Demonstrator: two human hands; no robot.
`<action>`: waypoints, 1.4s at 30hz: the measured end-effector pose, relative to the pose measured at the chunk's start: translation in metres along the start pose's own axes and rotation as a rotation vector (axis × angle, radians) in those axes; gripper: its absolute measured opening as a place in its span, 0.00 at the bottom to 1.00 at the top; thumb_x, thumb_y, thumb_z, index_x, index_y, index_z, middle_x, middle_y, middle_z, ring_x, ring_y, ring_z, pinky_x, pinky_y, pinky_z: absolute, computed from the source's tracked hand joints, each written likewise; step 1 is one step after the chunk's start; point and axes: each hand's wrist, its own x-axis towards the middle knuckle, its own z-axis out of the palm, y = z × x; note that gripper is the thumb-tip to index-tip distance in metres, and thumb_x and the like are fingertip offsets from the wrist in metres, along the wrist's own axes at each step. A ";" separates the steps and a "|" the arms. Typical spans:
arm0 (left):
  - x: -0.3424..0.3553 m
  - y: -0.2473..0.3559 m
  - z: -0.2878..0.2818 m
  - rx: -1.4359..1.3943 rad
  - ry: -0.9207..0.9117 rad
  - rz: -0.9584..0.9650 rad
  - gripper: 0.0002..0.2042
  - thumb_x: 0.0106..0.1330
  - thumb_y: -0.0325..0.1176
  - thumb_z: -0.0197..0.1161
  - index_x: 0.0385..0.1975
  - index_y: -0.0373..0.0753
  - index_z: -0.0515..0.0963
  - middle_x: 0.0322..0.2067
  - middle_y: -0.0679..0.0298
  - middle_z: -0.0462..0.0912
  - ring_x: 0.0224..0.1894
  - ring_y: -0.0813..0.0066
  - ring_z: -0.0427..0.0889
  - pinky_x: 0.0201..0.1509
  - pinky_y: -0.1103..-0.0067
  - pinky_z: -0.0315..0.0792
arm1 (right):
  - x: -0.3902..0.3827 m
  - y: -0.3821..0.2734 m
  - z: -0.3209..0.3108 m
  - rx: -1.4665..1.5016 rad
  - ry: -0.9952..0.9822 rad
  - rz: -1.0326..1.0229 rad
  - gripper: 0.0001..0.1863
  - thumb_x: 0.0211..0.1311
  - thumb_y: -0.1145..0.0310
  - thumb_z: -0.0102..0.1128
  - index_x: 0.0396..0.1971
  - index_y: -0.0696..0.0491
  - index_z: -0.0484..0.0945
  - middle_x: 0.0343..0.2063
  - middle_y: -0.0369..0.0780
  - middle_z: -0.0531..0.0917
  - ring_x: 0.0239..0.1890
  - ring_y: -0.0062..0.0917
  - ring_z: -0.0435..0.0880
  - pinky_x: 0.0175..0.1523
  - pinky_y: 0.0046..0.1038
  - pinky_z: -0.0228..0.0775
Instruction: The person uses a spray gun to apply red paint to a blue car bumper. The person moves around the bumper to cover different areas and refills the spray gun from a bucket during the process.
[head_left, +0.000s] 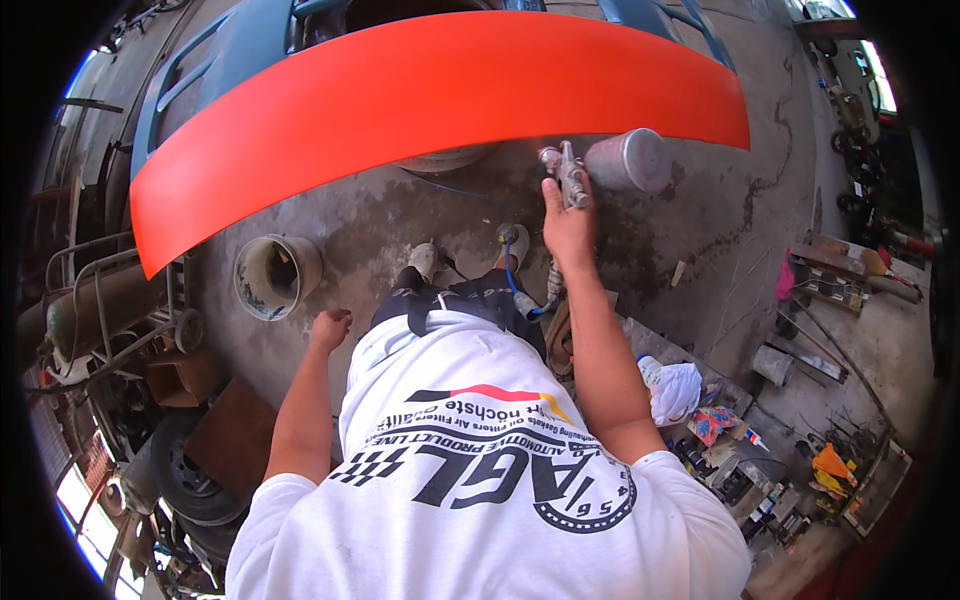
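Observation:
My right hand [570, 228] is wrapped round a metal paint spray gun [570, 178]. A grey, paint-stained cup [640, 162] sticks out to the right of the gun. The gun is close to the lower edge of a long curved panel [430, 95], bright orange-red and smooth, which spans the far side of the view. An air hose [525, 303], partly blue, hangs below my right wrist. Down at my left side, my left hand [332, 328] has its fingers curled in, with nothing visible in them. Nearest to it is a white bucket [278, 278] with a stained inside.
Blue framework [215, 75] stands behind the panel. On the left are a gas cylinder [100, 310] on a wheeled cart, cardboard, and a tire [190, 480]. A cluttered bench [690, 400] with a white plastic bag [674, 390], bottles and tools lies to my right.

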 end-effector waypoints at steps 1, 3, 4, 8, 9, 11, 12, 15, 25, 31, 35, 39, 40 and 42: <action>-0.002 -0.004 -0.003 -0.012 -0.009 0.003 0.15 0.64 0.36 0.64 0.46 0.37 0.85 0.35 0.57 0.89 0.32 0.70 0.88 0.43 0.74 0.79 | -0.012 -0.009 0.013 0.004 -0.021 -0.009 0.21 0.68 0.65 0.61 0.59 0.54 0.73 0.52 0.50 0.81 0.58 0.46 0.79 0.60 0.37 0.70; -0.005 -0.007 -0.007 -0.033 -0.027 0.012 0.15 0.64 0.36 0.64 0.47 0.37 0.85 0.35 0.57 0.89 0.32 0.69 0.88 0.43 0.74 0.79 | -0.035 -0.028 0.038 0.050 -0.081 -0.042 0.20 0.69 0.65 0.61 0.59 0.53 0.73 0.52 0.49 0.82 0.56 0.45 0.81 0.58 0.37 0.72; -0.007 -0.009 -0.009 -0.012 -0.030 0.026 0.15 0.64 0.36 0.63 0.47 0.37 0.85 0.35 0.57 0.89 0.32 0.70 0.88 0.43 0.74 0.79 | -0.045 -0.035 0.049 0.074 -0.122 -0.051 0.21 0.70 0.64 0.60 0.59 0.51 0.73 0.52 0.49 0.82 0.56 0.46 0.81 0.57 0.36 0.72; -0.011 -0.015 -0.011 -0.002 -0.034 0.047 0.15 0.64 0.37 0.63 0.47 0.36 0.85 0.34 0.57 0.89 0.32 0.70 0.88 0.43 0.74 0.79 | -0.076 -0.080 0.082 0.136 -0.306 0.013 0.24 0.68 0.59 0.63 0.61 0.50 0.72 0.52 0.50 0.82 0.58 0.47 0.79 0.58 0.37 0.72; -0.011 -0.016 -0.011 -0.017 -0.032 0.046 0.15 0.64 0.37 0.63 0.47 0.36 0.85 0.34 0.57 0.89 0.32 0.70 0.88 0.43 0.74 0.79 | -0.081 -0.083 0.091 0.168 -0.341 -0.016 0.26 0.67 0.58 0.64 0.62 0.49 0.72 0.53 0.50 0.82 0.59 0.46 0.79 0.59 0.37 0.72; -0.012 -0.026 -0.009 -0.043 -0.026 0.041 0.15 0.64 0.36 0.63 0.47 0.36 0.85 0.34 0.57 0.89 0.32 0.70 0.88 0.43 0.74 0.79 | -0.084 -0.090 0.103 0.226 -0.455 0.063 0.26 0.67 0.58 0.64 0.63 0.49 0.72 0.52 0.49 0.82 0.59 0.46 0.79 0.59 0.36 0.72; -0.013 -0.031 -0.007 -0.057 -0.023 0.038 0.15 0.64 0.36 0.63 0.47 0.36 0.85 0.34 0.57 0.89 0.32 0.70 0.88 0.43 0.74 0.79 | -0.083 -0.090 0.107 0.249 -0.472 0.083 0.26 0.67 0.58 0.64 0.62 0.49 0.72 0.52 0.49 0.83 0.59 0.46 0.79 0.58 0.36 0.72; -0.017 -0.030 -0.009 -0.095 -0.030 0.001 0.15 0.64 0.35 0.64 0.47 0.35 0.84 0.35 0.56 0.89 0.32 0.69 0.88 0.43 0.74 0.79 | -0.072 -0.080 0.111 0.212 -0.372 0.010 0.23 0.67 0.60 0.64 0.60 0.50 0.74 0.50 0.47 0.84 0.56 0.44 0.81 0.57 0.35 0.72; -0.033 -0.066 0.007 -0.132 -0.018 -0.047 0.15 0.63 0.34 0.63 0.47 0.35 0.84 0.36 0.56 0.89 0.32 0.70 0.88 0.42 0.74 0.79 | -0.061 -0.055 0.080 0.025 -0.049 -0.056 0.20 0.71 0.66 0.58 0.59 0.54 0.72 0.54 0.48 0.80 0.58 0.43 0.78 0.61 0.35 0.68; -0.035 -0.069 0.007 -0.142 0.024 -0.003 0.14 0.63 0.34 0.63 0.46 0.35 0.85 0.34 0.56 0.89 0.31 0.70 0.88 0.42 0.73 0.79 | -0.101 -0.103 0.142 0.144 -0.352 -0.019 0.26 0.68 0.57 0.62 0.61 0.51 0.71 0.52 0.51 0.82 0.56 0.49 0.80 0.56 0.39 0.73; -0.036 -0.037 -0.011 -0.301 0.218 0.104 0.17 0.64 0.31 0.63 0.53 0.37 0.81 0.39 0.56 0.88 0.37 0.69 0.88 0.44 0.73 0.78 | -0.116 -0.133 0.181 0.202 -0.610 0.009 0.28 0.67 0.52 0.63 0.62 0.49 0.71 0.53 0.52 0.81 0.56 0.53 0.77 0.55 0.41 0.74; -0.088 0.116 -0.050 -0.656 0.563 0.661 0.28 0.60 0.29 0.69 0.63 0.37 0.72 0.50 0.58 0.81 0.44 0.73 0.81 0.49 0.75 0.76 | -0.120 -0.138 0.208 0.289 -0.783 -0.063 0.35 0.68 0.50 0.60 0.68 0.53 0.62 0.61 0.55 0.72 0.63 0.52 0.71 0.61 0.41 0.69; -0.094 0.135 -0.052 -0.686 0.552 0.714 0.26 0.60 0.30 0.69 0.59 0.36 0.74 0.47 0.58 0.82 0.43 0.74 0.81 0.48 0.75 0.76 | -0.126 -0.142 0.214 0.307 -0.797 -0.140 0.37 0.69 0.50 0.60 0.69 0.54 0.60 0.64 0.56 0.69 0.65 0.52 0.70 0.63 0.41 0.67; -0.095 0.149 -0.056 -0.744 0.529 0.741 0.20 0.60 0.30 0.69 0.53 0.33 0.77 0.42 0.58 0.83 0.40 0.76 0.81 0.45 0.77 0.76 | -0.141 -0.153 0.216 0.243 -0.885 -0.218 0.39 0.71 0.49 0.56 0.71 0.56 0.56 0.67 0.55 0.65 0.68 0.48 0.67 0.69 0.40 0.61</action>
